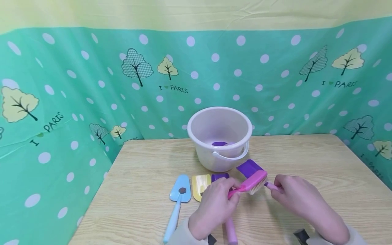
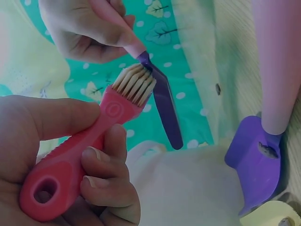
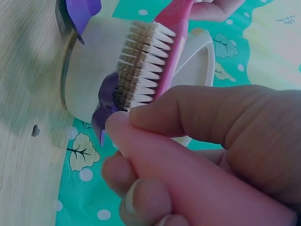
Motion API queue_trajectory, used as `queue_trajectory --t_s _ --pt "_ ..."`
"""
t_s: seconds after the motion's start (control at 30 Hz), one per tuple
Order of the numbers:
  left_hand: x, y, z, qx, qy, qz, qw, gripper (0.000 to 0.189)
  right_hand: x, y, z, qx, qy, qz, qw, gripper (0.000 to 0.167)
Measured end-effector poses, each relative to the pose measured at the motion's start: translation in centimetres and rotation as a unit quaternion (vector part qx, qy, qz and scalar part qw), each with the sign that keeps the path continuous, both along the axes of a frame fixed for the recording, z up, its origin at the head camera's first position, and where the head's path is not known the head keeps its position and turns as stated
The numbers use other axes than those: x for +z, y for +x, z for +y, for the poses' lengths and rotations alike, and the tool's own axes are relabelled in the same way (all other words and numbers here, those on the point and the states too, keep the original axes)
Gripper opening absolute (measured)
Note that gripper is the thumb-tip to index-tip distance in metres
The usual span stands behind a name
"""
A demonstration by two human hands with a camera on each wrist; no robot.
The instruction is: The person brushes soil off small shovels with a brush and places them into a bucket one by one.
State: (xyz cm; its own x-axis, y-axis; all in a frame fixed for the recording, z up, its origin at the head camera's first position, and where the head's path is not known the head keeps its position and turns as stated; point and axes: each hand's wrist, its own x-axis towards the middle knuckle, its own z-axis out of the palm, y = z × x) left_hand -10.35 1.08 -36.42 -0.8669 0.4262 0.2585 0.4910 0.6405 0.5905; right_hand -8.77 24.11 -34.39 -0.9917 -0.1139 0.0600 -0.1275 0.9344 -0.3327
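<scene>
My left hand [image 1: 215, 204] holds a pink scrub brush [image 1: 256, 179] with pale bristles by its handle. In my right hand [image 1: 301, 197] is a toy shovel, gripped by its pink handle [image 3: 188, 174], its purple blade [image 1: 248, 167] tilted above the table. The brush's bristles [image 3: 143, 66] meet the shovel near where blade and handle join, as the right wrist view shows. Beneath my left hand lies a second purple shovel [image 2: 256, 165] with a pink handle, partly hidden. A dark spot marks its blade. Beside it are a yellow shovel [image 1: 199, 182] and a light blue shovel [image 1: 181, 182].
A white bucket [image 1: 211, 161] with its handle hanging down stands at the back of the wooden table [image 1: 147, 170], something purple [image 1: 219, 144] inside. A brown clump [image 1: 182, 190] sits on the blue shovel. Green patterned cloth [image 1: 214, 85] hangs behind and at both sides.
</scene>
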Motion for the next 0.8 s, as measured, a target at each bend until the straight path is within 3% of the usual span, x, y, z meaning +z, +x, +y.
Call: queue_trajectory --t_s 0.3,0.8 --pt "-0.42 -0.08 0.12 0.008 -0.016 0.004 0.9998 0.015 -0.24 0.08 -0.13 -0.001 0.017 -0.008 0.9998 0.011" --pt "-0.74 0.06 0.22 0.029 -0.038 0.038 0.9981 0.017 -0.29 0.63 -0.10 0.012 0.042 0.003 0.9991 0.025"
